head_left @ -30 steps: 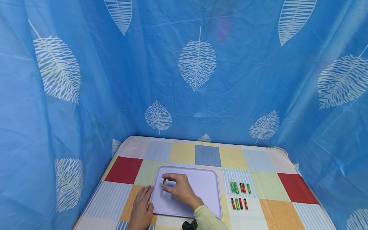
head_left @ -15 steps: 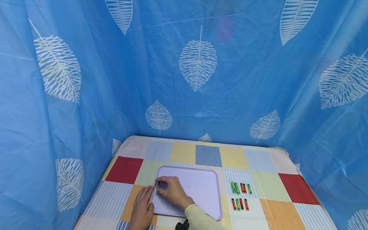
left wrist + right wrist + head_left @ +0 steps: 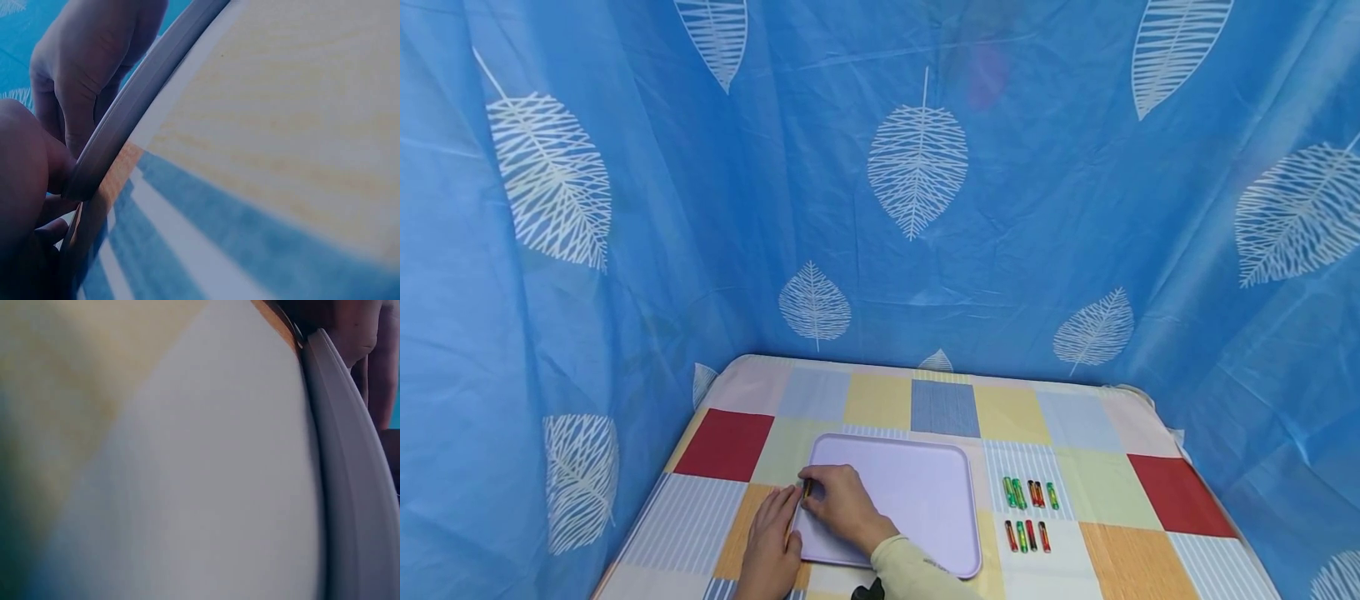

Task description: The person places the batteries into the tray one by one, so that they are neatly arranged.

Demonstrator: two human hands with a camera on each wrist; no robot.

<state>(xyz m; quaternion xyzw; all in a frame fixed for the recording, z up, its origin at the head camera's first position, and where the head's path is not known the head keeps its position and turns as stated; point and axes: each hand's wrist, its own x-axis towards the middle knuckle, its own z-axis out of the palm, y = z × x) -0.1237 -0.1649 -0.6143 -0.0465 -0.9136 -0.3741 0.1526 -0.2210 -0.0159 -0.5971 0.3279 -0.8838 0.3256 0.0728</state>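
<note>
In the head view my right hand (image 3: 844,504) pinches a small dark battery with a yellow band (image 3: 807,488) between thumb and fingers. It holds the battery upright-looking against the left side of a pale lilac tray (image 3: 917,500); whether it touches the tray cannot be seen. My left hand (image 3: 769,537) lies along the tray's left edge, fingers fairly straight and touching the rim. From the left wrist, the left hand (image 3: 22,175) sits by the tray rim (image 3: 140,90), with the right hand (image 3: 94,59) above the tray. The right wrist view shows mostly the rim (image 3: 350,462) and cloth.
Right of the tray, green batteries (image 3: 1013,492) and red-and-black batteries (image 3: 1036,493) lie in a back row. A front row mixes red batteries (image 3: 1011,536) and a green battery (image 3: 1022,537). A patchwork cloth (image 3: 1120,558) covers the table; a blue leaf-print curtain (image 3: 880,292) surrounds it.
My right hand has moved left and slightly down with the battery, from over the tray to its left edge beside my left hand. The left hand stays put.
</note>
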